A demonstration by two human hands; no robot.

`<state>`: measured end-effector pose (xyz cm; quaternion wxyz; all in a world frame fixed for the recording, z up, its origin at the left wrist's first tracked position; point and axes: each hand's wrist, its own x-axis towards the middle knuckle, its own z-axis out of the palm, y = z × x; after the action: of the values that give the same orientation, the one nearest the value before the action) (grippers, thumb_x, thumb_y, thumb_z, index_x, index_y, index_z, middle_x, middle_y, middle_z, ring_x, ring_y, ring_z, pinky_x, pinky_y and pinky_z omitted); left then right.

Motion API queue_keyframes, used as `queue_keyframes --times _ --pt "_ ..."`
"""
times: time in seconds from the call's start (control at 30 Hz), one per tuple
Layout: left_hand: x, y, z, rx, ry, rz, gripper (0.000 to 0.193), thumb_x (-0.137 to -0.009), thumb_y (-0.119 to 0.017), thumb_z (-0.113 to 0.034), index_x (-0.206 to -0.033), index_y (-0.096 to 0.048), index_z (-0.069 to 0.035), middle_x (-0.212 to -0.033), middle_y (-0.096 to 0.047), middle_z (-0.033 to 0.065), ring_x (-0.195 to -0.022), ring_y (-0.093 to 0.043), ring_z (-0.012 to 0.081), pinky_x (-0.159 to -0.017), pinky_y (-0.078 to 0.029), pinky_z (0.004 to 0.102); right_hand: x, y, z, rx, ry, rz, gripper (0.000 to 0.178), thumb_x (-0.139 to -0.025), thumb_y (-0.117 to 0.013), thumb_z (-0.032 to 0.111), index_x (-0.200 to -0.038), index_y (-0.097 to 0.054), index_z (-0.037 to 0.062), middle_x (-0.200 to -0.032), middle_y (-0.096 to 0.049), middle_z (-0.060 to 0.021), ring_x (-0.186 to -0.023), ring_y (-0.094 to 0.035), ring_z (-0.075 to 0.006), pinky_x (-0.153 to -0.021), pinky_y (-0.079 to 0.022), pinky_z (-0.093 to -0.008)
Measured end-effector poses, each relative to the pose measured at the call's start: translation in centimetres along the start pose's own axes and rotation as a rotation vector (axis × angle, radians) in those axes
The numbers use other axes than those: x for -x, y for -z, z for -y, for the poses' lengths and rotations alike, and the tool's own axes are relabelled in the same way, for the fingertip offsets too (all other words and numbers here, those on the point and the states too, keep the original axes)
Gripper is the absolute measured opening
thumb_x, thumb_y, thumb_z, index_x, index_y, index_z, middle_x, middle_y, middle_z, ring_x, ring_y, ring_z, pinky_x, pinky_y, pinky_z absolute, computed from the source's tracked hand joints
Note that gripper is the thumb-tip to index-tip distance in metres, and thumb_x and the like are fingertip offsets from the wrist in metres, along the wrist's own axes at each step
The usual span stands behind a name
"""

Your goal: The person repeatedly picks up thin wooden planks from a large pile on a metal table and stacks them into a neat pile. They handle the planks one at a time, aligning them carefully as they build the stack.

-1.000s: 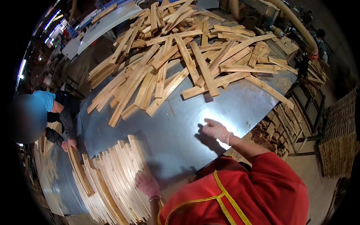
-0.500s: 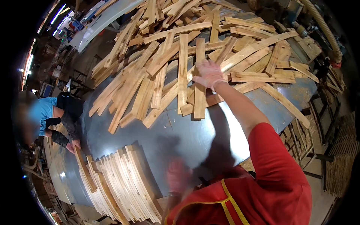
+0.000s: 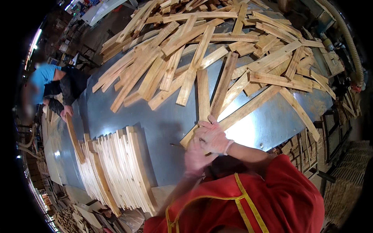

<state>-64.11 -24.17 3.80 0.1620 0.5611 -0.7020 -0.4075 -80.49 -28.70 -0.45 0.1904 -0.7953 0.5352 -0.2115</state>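
Observation:
Both my hands, in pinkish-white gloves, meet over the near side of the metal table. My right hand (image 3: 213, 136) is closed around the near ends of wooden slats. A dark-edged slat (image 3: 224, 83) tilts up from it toward the pile, and a paler slat (image 3: 203, 95) lies alongside. My left hand (image 3: 195, 158) is close below the right one, beside a slat end; it is blurred and its fingers are partly hidden. Another long slat (image 3: 250, 108) slants away to the right from beneath my right hand. Beyond is the loose pile of slats (image 3: 171, 58).
A row of slats standing on edge (image 3: 120, 167) occupies the table's near left. Past it, a co-worker in a blue shirt (image 3: 44, 79) holds a slat (image 3: 73, 136). A ribbed hose (image 3: 345, 42) hangs at the far right, with stacked wood (image 3: 347, 186) below.
My right hand has come back toward me from the pile, and slats have shifted nearer. My left hand has risen to meet it. The co-worker's slat has moved slightly.

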Motion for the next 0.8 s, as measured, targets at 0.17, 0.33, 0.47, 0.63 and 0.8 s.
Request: queue_keyframes --times 0.17,0.33,0.47,0.63,0.8 --pt "1.8 -1.4 4.2 -0.488 0.160 0.070 0.101 -0.079 -0.081 -0.038 -0.162 -0.031 -0.010 -0.144 -0.050 0.0222 -0.123 -0.059 0.0419 -0.101 -0.052 0.0532 0.8 2.4 -0.9 -0.350 -0.645 -0.448 0.039 -0.088 -0.067 0.020 -0.123 -0.067 0.0038 -0.125 -0.069 -0.0219 -0.117 -0.065 -0.0440 -0.104 -0.052 -0.0483" --pt "5.1 1.6 14.2 0.154 0.186 0.092 0.086 -0.085 -0.073 -0.025 -0.163 -0.038 -0.012 -0.133 -0.062 0.0229 -0.116 -0.066 0.0363 -0.098 -0.055 0.0450 -2.5 -0.4 7.1 -0.265 -0.726 -0.062 0.052 -0.085 -0.069 0.028 -0.128 -0.058 0.0022 -0.117 -0.067 -0.0291 -0.115 -0.063 -0.0497 -0.102 -0.051 -0.0516" --pt "9.0 5.5 15.2 0.834 0.228 0.233 0.076 -0.089 -0.067 -0.019 -0.162 -0.045 -0.015 -0.116 -0.071 0.0176 -0.105 -0.069 0.0239 -0.092 -0.055 0.0377 -0.6 -4.7 15.1 -0.285 -0.561 -0.008 0.071 -0.087 -0.069 0.028 -0.152 -0.049 0.0084 -0.146 -0.050 -0.0294 -0.130 -0.057 -0.0490 -0.112 -0.047 -0.0483" --pt "16.5 9.9 15.2 0.297 0.402 0.077 0.071 -0.089 -0.067 -0.017 -0.157 -0.049 -0.011 -0.127 -0.070 0.0173 -0.118 -0.067 0.0287 -0.100 -0.053 0.0393 2.1 -5.7 16.0 -0.355 -0.361 0.262 0.073 -0.091 -0.069 0.031 -0.156 -0.047 0.0085 -0.151 -0.053 -0.0246 -0.137 -0.054 -0.0450 -0.116 -0.045 -0.0465" --pt "23.3 11.1 23.0 -0.739 0.295 -0.265 0.070 -0.087 -0.068 -0.021 -0.154 -0.050 -0.010 -0.158 -0.052 0.0176 -0.150 -0.044 0.0377 -0.122 -0.036 0.0560 2.9 -6.3 12.4 -0.602 -0.431 0.143 0.057 -0.098 -0.064 0.032 -0.150 -0.058 0.0091 -0.144 -0.065 -0.0218 -0.133 -0.062 -0.0388 -0.114 -0.048 -0.0398"
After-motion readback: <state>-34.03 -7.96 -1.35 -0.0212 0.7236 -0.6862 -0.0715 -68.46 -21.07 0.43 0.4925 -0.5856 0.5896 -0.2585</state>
